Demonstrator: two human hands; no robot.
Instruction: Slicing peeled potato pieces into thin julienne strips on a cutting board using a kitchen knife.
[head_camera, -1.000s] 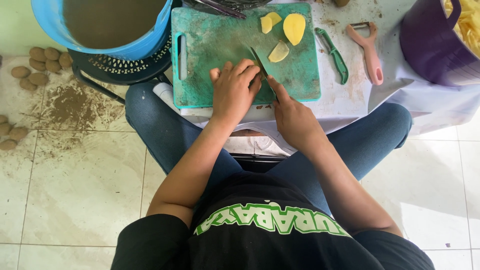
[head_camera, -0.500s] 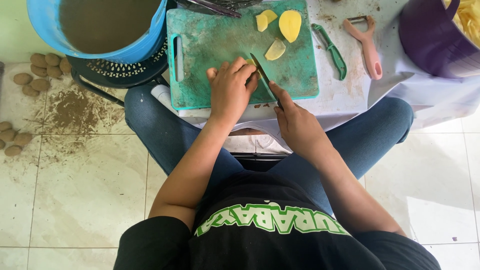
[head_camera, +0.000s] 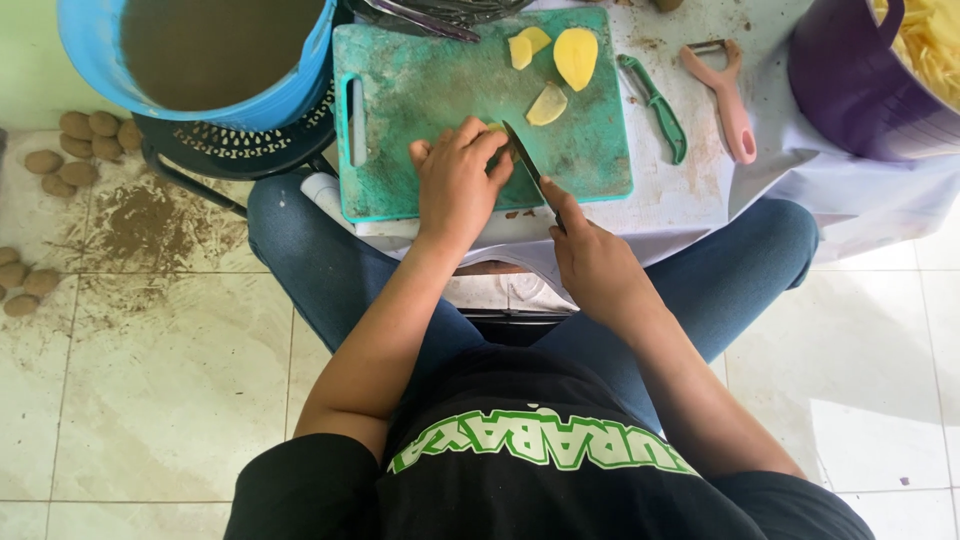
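The left hand (head_camera: 455, 185) presses down on a potato piece (head_camera: 497, 128) on the green cutting board (head_camera: 420, 90), fingers curled over it so only a sliver shows. The right hand (head_camera: 592, 262) is closed around the handle of a knife (head_camera: 530, 172), whose blade runs just beside the left fingertips. That closeness is the main risk: if the wet piece rolls or the blade skids, it could nick the fingers. The board sits at the near edge of the surface (head_camera: 690, 200), over the person's lap, so a hard push could shift it. Cut potato slices (head_camera: 560, 55) lie at the far side, and a green peeler (head_camera: 655, 108) and a pink peeler (head_camera: 728, 100) lie to the right.
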